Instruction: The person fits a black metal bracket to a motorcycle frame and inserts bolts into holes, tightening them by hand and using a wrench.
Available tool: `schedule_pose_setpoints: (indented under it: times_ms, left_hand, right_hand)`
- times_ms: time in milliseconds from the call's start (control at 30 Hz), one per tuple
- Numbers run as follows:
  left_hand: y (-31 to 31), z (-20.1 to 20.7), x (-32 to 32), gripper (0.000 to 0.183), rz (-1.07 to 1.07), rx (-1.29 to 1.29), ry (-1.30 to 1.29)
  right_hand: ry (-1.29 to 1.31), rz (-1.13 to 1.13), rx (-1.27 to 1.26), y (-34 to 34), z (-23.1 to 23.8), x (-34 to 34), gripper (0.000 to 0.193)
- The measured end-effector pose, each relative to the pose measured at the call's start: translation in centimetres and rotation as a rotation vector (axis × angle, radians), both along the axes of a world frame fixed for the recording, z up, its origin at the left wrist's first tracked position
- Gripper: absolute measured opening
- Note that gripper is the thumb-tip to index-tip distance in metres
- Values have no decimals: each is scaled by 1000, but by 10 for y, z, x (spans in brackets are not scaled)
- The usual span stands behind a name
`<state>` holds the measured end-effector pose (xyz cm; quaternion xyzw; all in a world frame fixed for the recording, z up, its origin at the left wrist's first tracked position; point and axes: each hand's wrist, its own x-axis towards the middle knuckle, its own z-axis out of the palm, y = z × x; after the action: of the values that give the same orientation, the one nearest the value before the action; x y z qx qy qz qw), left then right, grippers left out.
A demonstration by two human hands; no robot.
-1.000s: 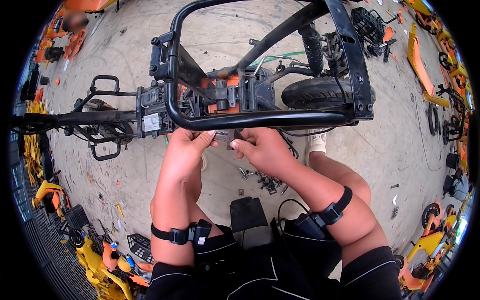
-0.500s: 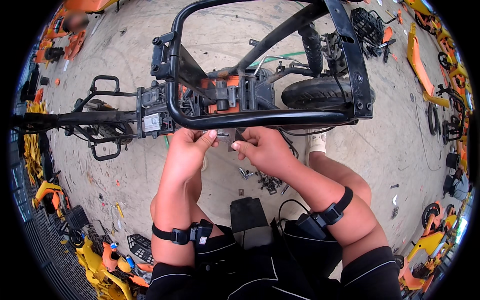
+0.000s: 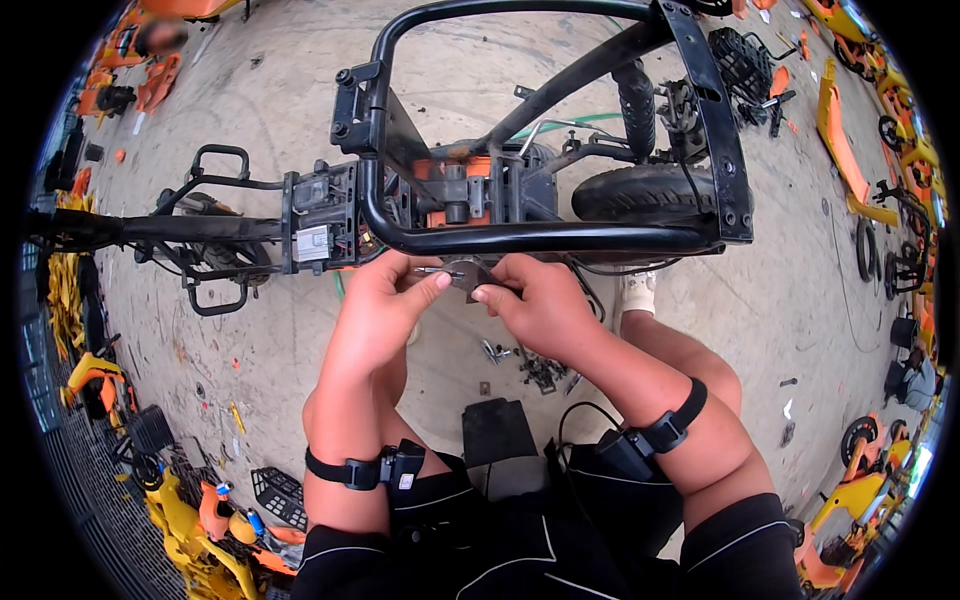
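In front of me lies a stripped scooter frame [image 3: 540, 238] of black tubing, partly dismantled. Just below its near rail, my left hand [image 3: 385, 300] is closed, with thumb and fingers on a slim silvery rod-like piece [image 3: 432, 270]. My right hand [image 3: 540, 305] pinches a small dark brown, flat plate [image 3: 468, 283] right beside it. The two pieces meet or nearly meet; I cannot tell whether they are joined. The left fingertips are partly hidden behind the thumb.
Loose bolts and small metal parts [image 3: 543, 370] lie on the concrete floor below my right hand. The rear wheel [image 3: 640, 190] is beyond that hand. A black plastic basket [image 3: 280, 497] rests at lower left. Yellow and orange scooter parts [image 3: 180, 520] line the edges.
The scooter frame sits slightly farther right in view. The dark plate has turned and shows more of its face between my hands. Both hands keep their pinch.
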<state>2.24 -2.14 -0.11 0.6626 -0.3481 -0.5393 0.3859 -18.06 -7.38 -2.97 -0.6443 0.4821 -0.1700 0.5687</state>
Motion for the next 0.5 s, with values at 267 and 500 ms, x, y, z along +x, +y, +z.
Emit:
schedule_pose_setpoints:
  times_ms: [267,500]
  left_hand:
    - [-2,-12,4,20,9,-50,-108]
    - [-3,-5,-5,15,43,-23,-262]
  right_hand:
    - [0,-17,-56,1,-1,2,28]
    - [35,-12,-98,4,0,5,26]
